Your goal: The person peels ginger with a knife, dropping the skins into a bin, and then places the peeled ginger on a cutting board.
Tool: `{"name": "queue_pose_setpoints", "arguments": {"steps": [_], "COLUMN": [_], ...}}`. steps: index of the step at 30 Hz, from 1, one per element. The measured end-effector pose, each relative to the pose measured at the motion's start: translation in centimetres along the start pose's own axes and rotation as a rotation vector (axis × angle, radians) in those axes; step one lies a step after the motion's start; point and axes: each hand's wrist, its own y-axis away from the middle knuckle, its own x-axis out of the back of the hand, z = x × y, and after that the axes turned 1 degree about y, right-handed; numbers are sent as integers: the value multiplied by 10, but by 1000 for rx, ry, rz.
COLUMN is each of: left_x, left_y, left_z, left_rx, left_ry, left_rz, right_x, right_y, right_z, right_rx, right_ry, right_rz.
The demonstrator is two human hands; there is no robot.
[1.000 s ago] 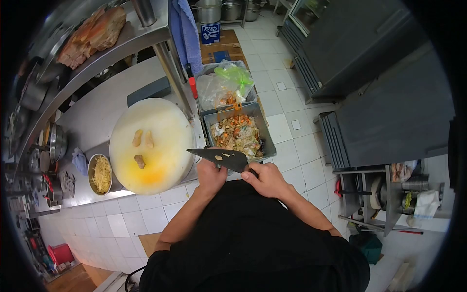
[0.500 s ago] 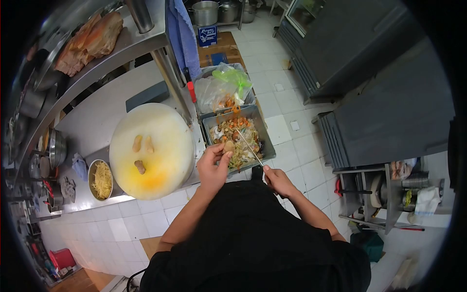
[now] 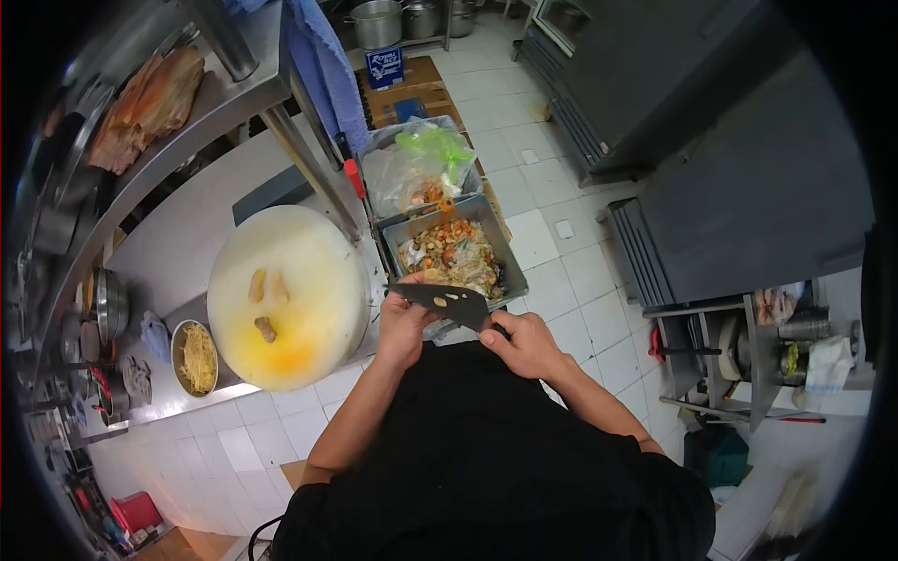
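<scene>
In the head view, our right hand (image 3: 529,347) gripped the cleaver (image 3: 458,307); our left hand (image 3: 400,329) pinched a piece (image 3: 421,278), partly hidden by the blade, near the scrap bin (image 3: 513,264). On the round board (image 3: 323,252), two pieces (image 3: 267,287) looked peeled, a browner one (image 3: 266,329) unpeeled. White tiles (image 3: 533,238) floored the kitchen.

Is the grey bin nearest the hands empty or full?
Partly full, by the look of it: mixed food scraps spread across the bin, with bare wall showing above them. Their depth I cannot tell.
</scene>
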Motion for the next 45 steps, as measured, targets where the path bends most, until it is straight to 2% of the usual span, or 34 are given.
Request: {"name": "queue_pose_setpoints", "arguments": {"steps": [2,5,7,10,14,17,19,30,32,36,38,41,45], "left_x": [4,7,11,9,12,14,16,22,22,26,26,21,18], "left_y": [3,6,6,9,6,7,4,1,0,0,4,11,9], "left_z": [-1,-1,1,9,5,8,9,8,9,10,11,17,16], "left_rx": [-17,-73,-40,30,23,93,104,118,135,191,212,186,173], "left_ry": [-59,-64,251,402,343,341,427,391,391,420,444,486,433], "left_rz": [17,12,-69,-37,-32,-33,-190,-132,-103,-123,-135,-123,-123], "right_x": [-3,-8,-7,-6,-5,-1,0,3,-1,2,0,12,17], "right_y": [-1,-4,-5,-7,-7,-6,-7,-11,-12,-15,-17,-20,-19], "right_z": [-4,-7,-11,-14,-15,-19,-22,-22,-18,-14,-3,9,9], "right_rx": [-94,-90,-80,-57,-18,36,41,82,143,145,185,89,72], "right_ry": [-83,-67,-45,-13,59,126,142,221,199,234,259,263,264], "right_rz": [-1,10,1,-3,-11,-32,-39,-44,43,20,109,26,-5]}}
